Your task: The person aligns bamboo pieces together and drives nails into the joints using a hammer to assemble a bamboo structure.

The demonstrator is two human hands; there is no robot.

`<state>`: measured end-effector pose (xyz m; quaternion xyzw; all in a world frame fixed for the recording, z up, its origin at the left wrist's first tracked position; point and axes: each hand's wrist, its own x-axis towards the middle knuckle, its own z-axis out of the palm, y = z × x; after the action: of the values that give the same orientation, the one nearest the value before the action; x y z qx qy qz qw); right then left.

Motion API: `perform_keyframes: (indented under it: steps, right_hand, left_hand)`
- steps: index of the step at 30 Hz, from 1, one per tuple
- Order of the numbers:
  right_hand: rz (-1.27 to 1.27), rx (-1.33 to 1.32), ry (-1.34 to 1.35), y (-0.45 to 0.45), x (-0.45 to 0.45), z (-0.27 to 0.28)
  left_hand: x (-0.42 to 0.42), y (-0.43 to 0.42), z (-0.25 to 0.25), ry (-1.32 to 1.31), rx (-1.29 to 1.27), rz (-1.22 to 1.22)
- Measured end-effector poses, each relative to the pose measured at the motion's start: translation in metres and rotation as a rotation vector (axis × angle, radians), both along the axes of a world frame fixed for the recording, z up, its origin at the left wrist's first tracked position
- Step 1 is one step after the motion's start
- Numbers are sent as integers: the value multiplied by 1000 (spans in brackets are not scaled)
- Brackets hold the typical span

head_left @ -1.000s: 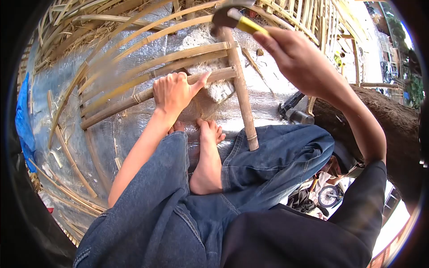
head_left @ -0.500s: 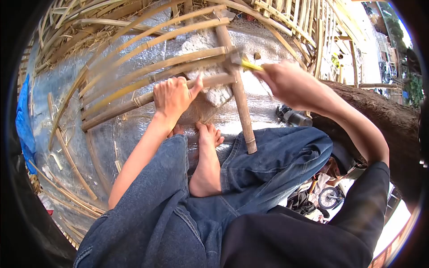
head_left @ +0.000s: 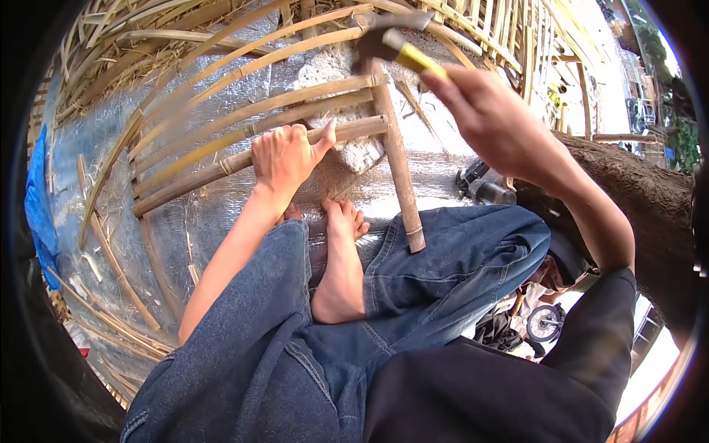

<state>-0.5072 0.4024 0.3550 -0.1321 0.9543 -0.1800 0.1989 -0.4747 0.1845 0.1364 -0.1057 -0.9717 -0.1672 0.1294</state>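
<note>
My left hand (head_left: 284, 159) is wrapped round a round bamboo pole (head_left: 203, 177) of a slatted frame, its thumb lying along the top. That pole's right end meets a thicker bamboo crossbar (head_left: 401, 173), whose near end rests by my knee. In my right hand (head_left: 491, 118) is a claw hammer (head_left: 388, 44) with a yellow handle, held up above the far part of the crossbar. The hammer head is dark and slightly blurred. Several curved bamboo slats (head_left: 295, 100) run beside the held pole. Under the joint sits a rough pale stone block (head_left: 362, 156).
Silvery sheeting (head_left: 251, 221) covers the ground, with loose bamboo strips (head_left: 122, 269) at left. A blue tarp (head_left: 38, 199) lies far left. At right are a log (head_left: 628, 166) and a dark cylindrical object (head_left: 493, 192). Bamboo lattice (head_left: 502, 37) stands at the back.
My right hand has lifted the hammer up and away from the joint of the pole and crossbar. My left hand keeps its grip on the pole.
</note>
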Motion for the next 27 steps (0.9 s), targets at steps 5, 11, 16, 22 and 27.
perform_keyframes:
  steps: [5, 11, 16, 22, 27]
  right_hand:
    - [33, 189, -187, 11, 8, -28]
    - [24, -176, 43, 8, 8, -9]
    - [-59, 194, -207, 15, 6, -17]
    - [-109, 144, -298, 11, 8, -7]
    - [-163, 43, -187, 14, 6, -5]
  left_hand:
    - [-1, -2, 1, -38, 11, -4]
    - [0, 0, 0, -30, 7, 1]
    - [-2, 1, -1, -12, -17, -10]
    - [0, 2, 0, -38, 15, -6]
    - [-1, 2, -9, 142, 0, -22]
